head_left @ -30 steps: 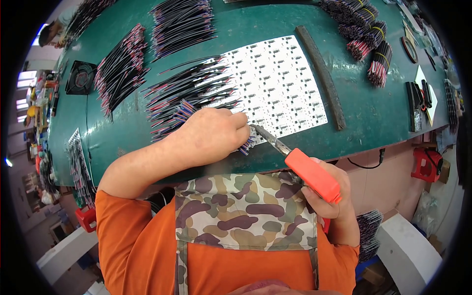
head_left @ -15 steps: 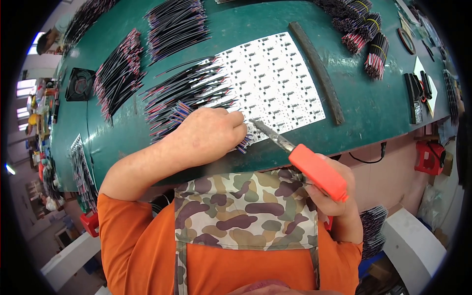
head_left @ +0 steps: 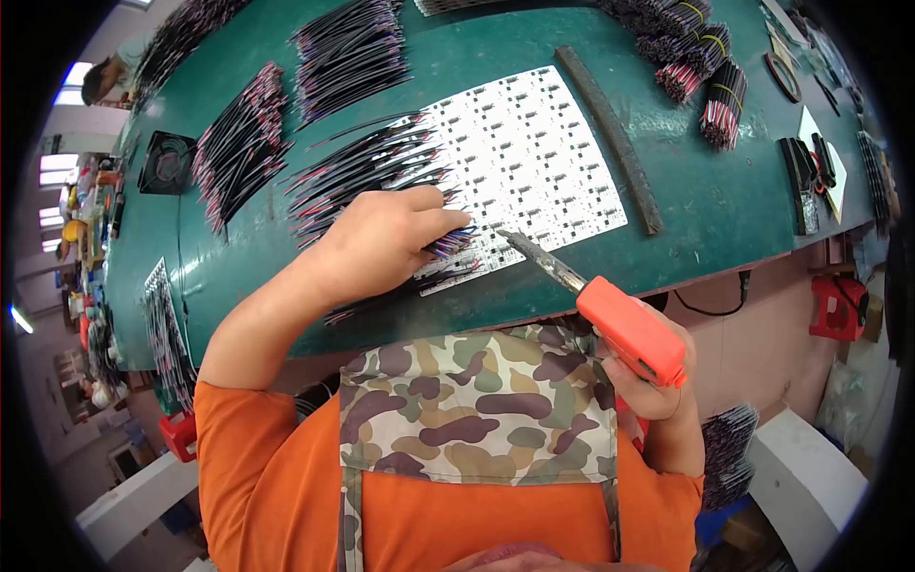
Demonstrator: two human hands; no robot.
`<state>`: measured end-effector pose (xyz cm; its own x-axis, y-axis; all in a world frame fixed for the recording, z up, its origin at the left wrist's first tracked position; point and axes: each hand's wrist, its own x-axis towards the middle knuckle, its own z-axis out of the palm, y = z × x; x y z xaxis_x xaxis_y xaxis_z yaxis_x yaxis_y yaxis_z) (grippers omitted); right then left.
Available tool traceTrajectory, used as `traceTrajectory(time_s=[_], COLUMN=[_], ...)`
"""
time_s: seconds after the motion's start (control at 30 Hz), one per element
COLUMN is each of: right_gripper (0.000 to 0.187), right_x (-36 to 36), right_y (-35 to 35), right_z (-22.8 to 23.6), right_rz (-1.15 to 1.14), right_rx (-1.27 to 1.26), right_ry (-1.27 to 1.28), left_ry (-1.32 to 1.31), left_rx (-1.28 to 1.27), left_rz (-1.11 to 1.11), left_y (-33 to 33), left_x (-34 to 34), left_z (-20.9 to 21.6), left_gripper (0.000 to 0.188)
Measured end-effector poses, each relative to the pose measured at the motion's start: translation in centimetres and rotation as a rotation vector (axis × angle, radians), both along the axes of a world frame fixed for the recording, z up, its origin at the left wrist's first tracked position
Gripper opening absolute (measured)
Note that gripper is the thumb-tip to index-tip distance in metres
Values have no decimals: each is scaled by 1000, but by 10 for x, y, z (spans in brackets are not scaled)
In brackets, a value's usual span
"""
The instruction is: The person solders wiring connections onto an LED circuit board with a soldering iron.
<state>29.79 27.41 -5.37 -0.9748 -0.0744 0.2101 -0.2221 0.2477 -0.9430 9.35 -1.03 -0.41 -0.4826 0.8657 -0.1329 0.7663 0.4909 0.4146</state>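
My left hand [head_left: 381, 243] is closed around a bundle of thin wires [head_left: 450, 244], whose coloured ends stick out past the fingers above the left part of a white circuit board panel [head_left: 534, 153]. Small dark parts dot this panel in rows. Along its left side lie rows of black and red wires [head_left: 357, 172], their ends reaching onto the board. My right hand [head_left: 658, 381] grips a red-handled soldering iron [head_left: 629, 324]. Its dark tip points left, over the panel's lower part, just right of the wire ends.
A dark bar [head_left: 610, 138] lies along the panel's right side. Piles of wires [head_left: 243, 143] and a small black fan [head_left: 166, 162] are at the left of the green table [head_left: 486, 36]. Tied wire bundles [head_left: 724, 105] and a black stapler-like tool [head_left: 799, 186] lie right.
My left hand has moved a little left and up with the wire bundle, whose ends now sit higher on the panel. The soldering iron has shifted slightly to the right.
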Motion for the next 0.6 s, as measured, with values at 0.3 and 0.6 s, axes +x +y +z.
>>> traceTrajectory(time_s=[0.3, 0.6], right_gripper=[57, 56], right_x=[3, 1], right_y=[-1, -1], right_z=[0, 3], right_rz=[16, 23], right_rx=[-38, 13], right_ry=[8, 1], left_ry=[112, 192], left_rx=[96, 95], left_rz=[-66, -121], left_y=[-8, -3], left_x=[15, 20], left_z=[-21, -27], left_gripper=[41, 27])
